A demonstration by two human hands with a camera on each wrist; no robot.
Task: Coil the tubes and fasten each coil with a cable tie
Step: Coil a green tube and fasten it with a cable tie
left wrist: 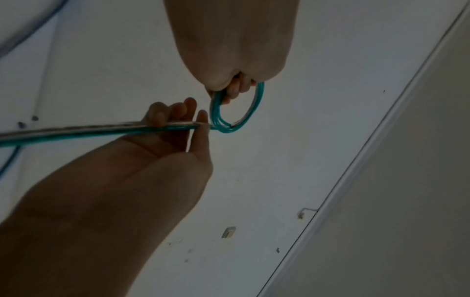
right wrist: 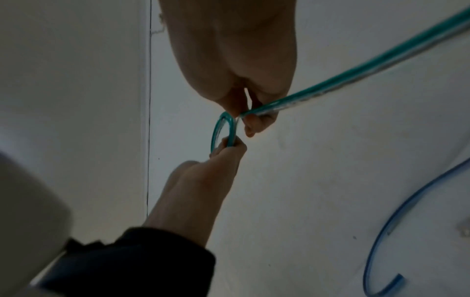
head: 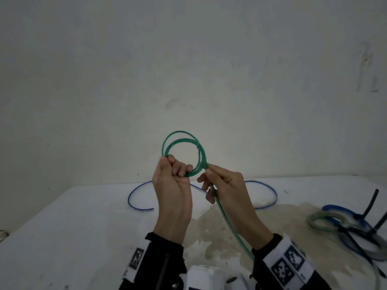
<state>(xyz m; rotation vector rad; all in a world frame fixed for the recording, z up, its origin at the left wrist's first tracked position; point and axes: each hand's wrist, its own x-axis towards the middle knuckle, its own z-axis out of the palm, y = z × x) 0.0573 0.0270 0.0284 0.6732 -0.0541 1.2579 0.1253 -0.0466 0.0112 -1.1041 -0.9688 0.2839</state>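
Observation:
I hold a green tube coil (head: pixel 181 131) upright in the air in front of the wall, wound in two or three loops. My left hand (head: pixel 180 168) grips the coil's lower left side with curled fingers; it shows in the left wrist view too, left hand (left wrist: pixel 235 85) on coil (left wrist: pixel 255 104). My right hand (head: pixel 208 170) pinches the tube where it leaves the coil's lower right. From there the loose green tail (head: pixel 231 223) runs down past my right wrist. In the right wrist view, the right hand (right wrist: pixel 251 116) nips the tail (right wrist: pixel 356 70) beside the coil (right wrist: pixel 230 128).
A loose blue tube (head: pixel 144 209) lies in wide curves on the white table (head: pixel 62 227) behind my hands. At the right edge sit finished coils (head: pixel 343 209) bound with black cable ties (head: pixel 370 203). A stained patch marks the table's middle.

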